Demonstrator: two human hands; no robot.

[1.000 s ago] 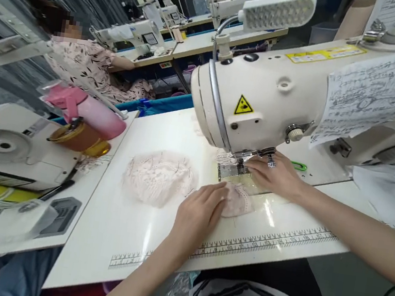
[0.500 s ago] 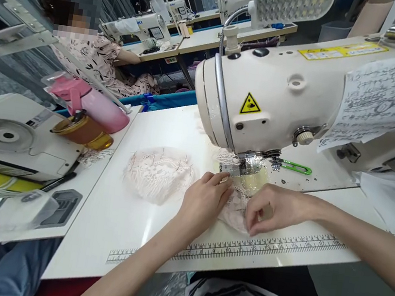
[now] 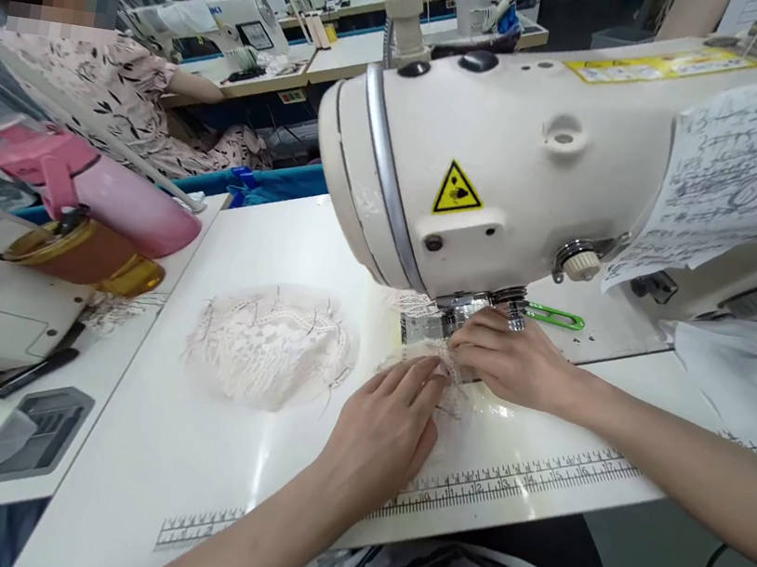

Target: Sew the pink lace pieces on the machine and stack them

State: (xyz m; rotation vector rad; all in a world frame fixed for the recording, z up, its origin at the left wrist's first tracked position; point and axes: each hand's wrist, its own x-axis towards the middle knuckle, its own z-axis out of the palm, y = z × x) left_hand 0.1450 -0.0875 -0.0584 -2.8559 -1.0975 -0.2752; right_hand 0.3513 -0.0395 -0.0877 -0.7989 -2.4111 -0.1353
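Note:
A sheer pale pink lace piece (image 3: 452, 418) lies partly under both my hands at the sewing machine (image 3: 493, 173). My left hand (image 3: 392, 417) has its fingers pressed together on the near left part of the lace. Close to the presser foot (image 3: 463, 312), my right hand (image 3: 515, 357) pinches the lace edge, and its fingers hide part of the foot. Dark thread ends show on the fabric. A second lace piece (image 3: 271, 348), rounded and edged with loose threads, rests flat to the left of my hands.
Green thread snips (image 3: 557, 317) lie behind my right hand. A ruler strip (image 3: 483, 491) runs along the table's front edge. At left stand a pink bottle (image 3: 129, 197) and an amber cup (image 3: 83, 253). Another person (image 3: 117, 87) sits beyond, near more machines.
My right hand has moved up and inward from the near edge of the lace to the presser foot. My left hand stays on the lace. The view has shifted closer.

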